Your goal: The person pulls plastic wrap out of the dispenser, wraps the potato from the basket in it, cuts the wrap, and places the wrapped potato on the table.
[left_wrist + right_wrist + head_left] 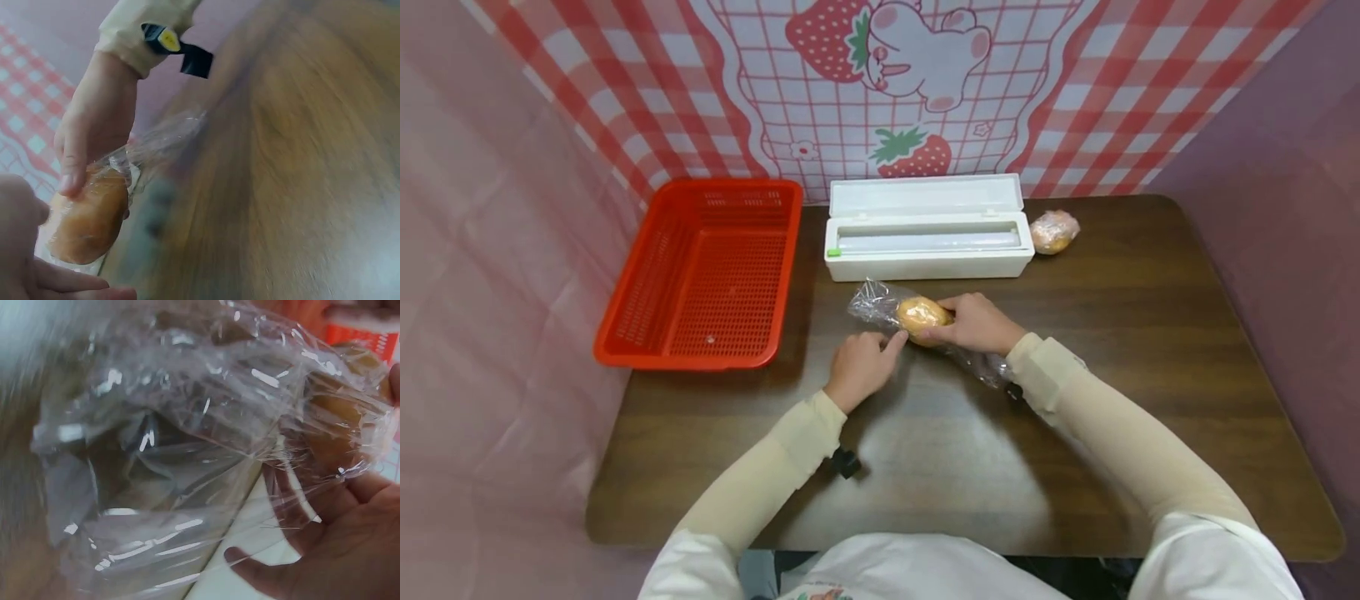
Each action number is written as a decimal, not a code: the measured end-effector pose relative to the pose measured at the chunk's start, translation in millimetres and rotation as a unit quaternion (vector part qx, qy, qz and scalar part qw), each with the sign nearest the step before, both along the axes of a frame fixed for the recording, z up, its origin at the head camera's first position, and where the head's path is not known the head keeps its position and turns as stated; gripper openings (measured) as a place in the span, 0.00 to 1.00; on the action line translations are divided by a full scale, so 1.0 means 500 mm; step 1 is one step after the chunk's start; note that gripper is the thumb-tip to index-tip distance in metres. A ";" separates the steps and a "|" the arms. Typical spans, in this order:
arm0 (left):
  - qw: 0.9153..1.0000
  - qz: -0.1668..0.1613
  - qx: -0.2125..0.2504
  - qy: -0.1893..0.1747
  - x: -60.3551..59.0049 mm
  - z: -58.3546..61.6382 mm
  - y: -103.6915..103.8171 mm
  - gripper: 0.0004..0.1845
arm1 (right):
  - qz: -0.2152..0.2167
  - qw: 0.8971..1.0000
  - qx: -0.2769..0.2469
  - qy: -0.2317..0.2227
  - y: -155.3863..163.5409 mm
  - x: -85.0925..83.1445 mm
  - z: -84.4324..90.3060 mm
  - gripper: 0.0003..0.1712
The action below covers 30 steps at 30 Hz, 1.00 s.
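A: Where does the bread roll (921, 315) lie?

B: On the brown bench (1150, 350), about the middle of its width and nearer the far edge than the near one, just in front of the white film dispenser box (928, 242). A sheet of clear film (871, 302) lies around it, bunched at the end toward the red basket (700, 275) and trailing at the other end toward the person's right sleeve.

A: And the right hand (979, 323)?

B: Its grip is closed over the roll through the film, fingers curled across the top. In the left wrist view the fingers (70, 164) press the wrapped roll (89, 220) down. The right wrist view is mostly crumpled film (187, 444), blurred.

A: The left hand (861, 367)?

B: It rests on the bench just beside the roll, one finger stretched out to touch the wrapped end. The grip is released; it holds nothing.

A: What else is on the bench?

B: The basket stands at the far left corner, overhanging the left edge. The dispenser box stands open along the far edge, and a second wrapped roll (1054, 232) lies touching its right end.
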<state>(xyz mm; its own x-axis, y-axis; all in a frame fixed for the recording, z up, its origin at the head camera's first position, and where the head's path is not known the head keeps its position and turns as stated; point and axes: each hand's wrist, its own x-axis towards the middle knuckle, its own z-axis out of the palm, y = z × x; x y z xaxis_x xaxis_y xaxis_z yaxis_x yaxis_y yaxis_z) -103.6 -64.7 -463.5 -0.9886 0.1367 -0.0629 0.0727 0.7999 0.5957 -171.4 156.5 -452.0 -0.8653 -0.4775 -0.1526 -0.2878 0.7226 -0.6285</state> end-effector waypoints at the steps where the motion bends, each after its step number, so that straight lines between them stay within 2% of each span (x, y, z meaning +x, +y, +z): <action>1: 0.999 0.012 0.026 -0.026 -0.003 -0.001 0.003 0.33 | -0.013 1.000 -0.011 -0.013 -0.002 0.004 0.001 0.43; 3: 0.993 0.029 0.093 -0.072 -0.010 -0.002 0.007 0.36 | -0.038 0.998 -0.028 -0.037 -0.006 0.015 0.004 0.41; 5: 0.978 0.039 0.170 -0.113 -0.016 -0.003 0.011 0.37 | -0.069 0.995 -0.042 -0.056 -0.012 0.026 0.007 0.40; 7: 0.954 0.047 0.252 -0.155 -0.022 -0.004 0.016 0.37 | -0.099 0.992 -0.047 -0.068 -0.017 0.038 0.008 0.40; 9: 0.925 0.053 0.324 -0.191 -0.028 -0.005 0.021 0.36 | -0.128 0.988 -0.049 -0.075 -0.022 0.049 0.008 0.39; 12: 0.887 0.061 0.396 -0.230 -0.034 -0.008 0.030 0.31 | -0.158 0.983 -0.049 -0.077 -0.030 0.065 0.004 0.38; 14: 0.866 0.063 0.428 -0.249 -0.037 -0.010 0.036 0.27 | -0.172 0.981 -0.048 -0.075 -0.032 0.073 -0.002 0.37; 17: 0.845 0.068 0.460 -0.266 -0.039 -0.015 0.041 0.23 | -0.182 0.979 -0.050 -0.072 -0.036 0.083 -0.007 0.35; 19: 0.835 0.072 0.475 -0.269 -0.041 -0.020 0.042 0.21 | -0.183 0.979 -0.050 -0.070 -0.036 0.087 -0.009 0.35; 22: 0.825 0.081 0.490 -0.269 -0.045 -0.029 0.040 0.21 | -0.176 0.981 -0.047 -0.067 -0.038 0.092 -0.009 0.35; 27: 0.813 0.077 0.504 -0.281 -0.054 -0.045 0.030 0.23 | -0.158 0.981 -0.055 -0.099 -0.034 0.095 -0.011 0.36; 30: 0.804 0.058 0.511 -0.299 -0.061 -0.056 0.022 0.24 | -0.171 0.971 -0.089 -0.140 -0.027 0.089 -0.013 0.35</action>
<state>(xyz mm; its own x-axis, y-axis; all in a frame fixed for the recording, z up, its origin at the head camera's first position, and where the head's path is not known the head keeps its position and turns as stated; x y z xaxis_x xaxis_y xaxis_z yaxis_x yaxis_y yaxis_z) -134.0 -53.9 -491.5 -0.8337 0.3274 -0.4448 -0.5102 -0.1480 0.8472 -126.8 143.0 -458.7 -0.9146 -0.2106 -0.3451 0.1489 0.6182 -0.7718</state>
